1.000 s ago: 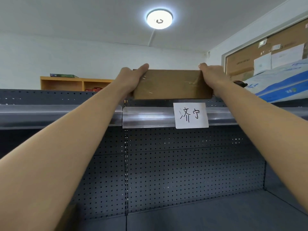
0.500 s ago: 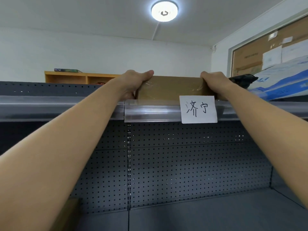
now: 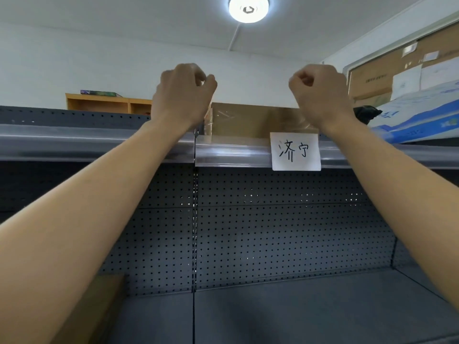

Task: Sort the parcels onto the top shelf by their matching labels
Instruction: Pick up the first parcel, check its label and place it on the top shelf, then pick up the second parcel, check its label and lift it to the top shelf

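Note:
A brown cardboard parcel (image 3: 250, 122) wrapped in clear tape rests on the top shelf (image 3: 99, 142), just behind a white paper label (image 3: 295, 151) with handwritten characters. My left hand (image 3: 182, 95) hovers above the parcel's left end, fingers curled with nothing in them. My right hand (image 3: 319, 94) is a loose fist above the parcel's right end. Neither hand touches the parcel.
A white and blue package (image 3: 419, 115) and a small black object (image 3: 366, 114) lie on the top shelf to the right. Below is a dark pegboard back and a lower shelf (image 3: 298, 311). A cardboard box corner (image 3: 99, 301) shows at lower left. A wooden cabinet (image 3: 106, 104) stands behind.
Both hands set the parcel down on the top shelf behind the label, let go of it and lifted away with fingers curled.

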The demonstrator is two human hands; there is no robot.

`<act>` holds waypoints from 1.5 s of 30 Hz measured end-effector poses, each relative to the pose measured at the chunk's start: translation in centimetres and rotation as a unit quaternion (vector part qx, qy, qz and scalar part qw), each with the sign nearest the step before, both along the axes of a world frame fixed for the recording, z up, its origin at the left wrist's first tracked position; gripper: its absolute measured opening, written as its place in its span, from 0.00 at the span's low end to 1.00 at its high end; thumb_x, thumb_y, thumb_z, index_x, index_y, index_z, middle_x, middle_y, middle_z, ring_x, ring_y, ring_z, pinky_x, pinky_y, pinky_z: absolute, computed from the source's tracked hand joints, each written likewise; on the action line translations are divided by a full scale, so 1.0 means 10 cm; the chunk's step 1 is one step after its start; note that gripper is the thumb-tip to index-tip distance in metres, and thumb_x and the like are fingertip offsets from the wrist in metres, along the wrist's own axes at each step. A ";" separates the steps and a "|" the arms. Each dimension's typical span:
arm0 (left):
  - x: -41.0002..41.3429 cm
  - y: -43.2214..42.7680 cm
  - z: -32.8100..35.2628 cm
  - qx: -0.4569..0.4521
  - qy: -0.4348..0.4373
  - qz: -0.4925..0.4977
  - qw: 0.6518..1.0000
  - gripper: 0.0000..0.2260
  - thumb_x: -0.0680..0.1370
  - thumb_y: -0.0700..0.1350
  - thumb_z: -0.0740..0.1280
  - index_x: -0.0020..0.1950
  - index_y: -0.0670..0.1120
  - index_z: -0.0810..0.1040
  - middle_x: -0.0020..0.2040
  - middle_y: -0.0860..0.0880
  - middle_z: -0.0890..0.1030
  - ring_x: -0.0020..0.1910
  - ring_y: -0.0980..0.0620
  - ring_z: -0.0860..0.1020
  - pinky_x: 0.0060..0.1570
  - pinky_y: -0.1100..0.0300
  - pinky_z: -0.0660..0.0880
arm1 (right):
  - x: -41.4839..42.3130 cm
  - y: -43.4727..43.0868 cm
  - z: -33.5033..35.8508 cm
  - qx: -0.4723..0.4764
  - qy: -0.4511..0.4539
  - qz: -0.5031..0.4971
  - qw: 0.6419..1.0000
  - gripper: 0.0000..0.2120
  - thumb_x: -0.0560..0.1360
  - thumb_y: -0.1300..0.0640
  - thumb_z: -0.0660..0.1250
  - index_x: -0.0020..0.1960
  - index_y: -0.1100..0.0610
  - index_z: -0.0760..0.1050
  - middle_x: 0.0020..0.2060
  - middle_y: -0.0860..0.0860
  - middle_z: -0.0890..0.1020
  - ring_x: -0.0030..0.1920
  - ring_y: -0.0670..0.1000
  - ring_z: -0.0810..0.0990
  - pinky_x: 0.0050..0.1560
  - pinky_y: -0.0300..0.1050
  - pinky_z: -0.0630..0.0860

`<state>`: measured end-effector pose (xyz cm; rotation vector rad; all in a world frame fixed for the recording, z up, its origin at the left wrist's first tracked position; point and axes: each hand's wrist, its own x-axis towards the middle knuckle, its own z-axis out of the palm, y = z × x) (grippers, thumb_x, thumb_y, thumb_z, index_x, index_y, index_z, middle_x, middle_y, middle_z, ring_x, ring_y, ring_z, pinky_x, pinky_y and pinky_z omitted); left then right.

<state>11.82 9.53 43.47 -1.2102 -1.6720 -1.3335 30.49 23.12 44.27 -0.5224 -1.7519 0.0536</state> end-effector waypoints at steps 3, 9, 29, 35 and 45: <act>0.04 -0.36 -0.23 0.029 0.049 -0.019 0.998 0.15 0.79 0.49 0.60 0.58 0.45 0.82 0.51 0.52 0.83 0.50 0.53 0.80 0.52 0.60 0.75 | -0.07 -0.39 -0.25 0.038 -0.006 0.046 0.998 0.13 0.78 0.54 0.61 0.52 0.57 0.83 0.46 0.52 0.85 0.48 0.50 0.81 0.47 0.37 0.75; -0.13 -1.02 -1.05 -0.025 0.130 -0.007 0.991 0.11 0.81 0.45 0.62 0.57 0.43 0.80 0.47 0.51 0.82 0.44 0.54 0.79 0.47 0.65 0.75 | -0.32 -1.02 -1.05 0.070 -0.060 0.102 0.991 0.11 0.80 0.56 0.62 0.53 0.58 0.81 0.46 0.49 0.83 0.47 0.48 0.80 0.52 0.43 0.78; -1.62 -2.40 -4.01 -0.407 -0.139 0.117 0.895 0.22 0.75 0.50 0.60 0.66 0.43 0.78 0.65 0.42 0.79 0.62 0.37 0.75 0.57 0.47 0.75 | -1.71 -1.90 -3.92 -0.253 -0.391 0.104 0.879 0.20 0.81 0.50 0.61 0.71 0.53 0.74 0.68 0.52 0.78 0.64 0.56 0.79 0.57 0.50 0.77; -2.09 -2.53 -4.38 -0.405 -0.204 0.148 0.879 0.22 0.79 0.50 0.63 0.71 0.45 0.73 0.74 0.40 0.69 0.74 0.35 0.61 0.72 0.40 0.61 | -2.14 -2.01 -4.39 -0.375 -0.378 0.137 0.835 0.24 0.81 0.46 0.62 0.75 0.52 0.70 0.70 0.53 0.77 0.68 0.56 0.77 0.65 0.52 0.75; -2.99 -2.68 -4.45 -0.341 -0.412 0.168 0.828 0.38 0.78 0.60 0.64 0.80 0.43 0.54 0.79 0.37 0.59 0.76 0.32 0.58 0.73 0.38 0.56 | -3.03 -2.23 -4.54 -0.559 -0.268 0.187 0.762 0.33 0.81 0.42 0.60 0.79 0.60 0.61 0.76 0.55 0.69 0.76 0.58 0.67 0.70 0.47 0.65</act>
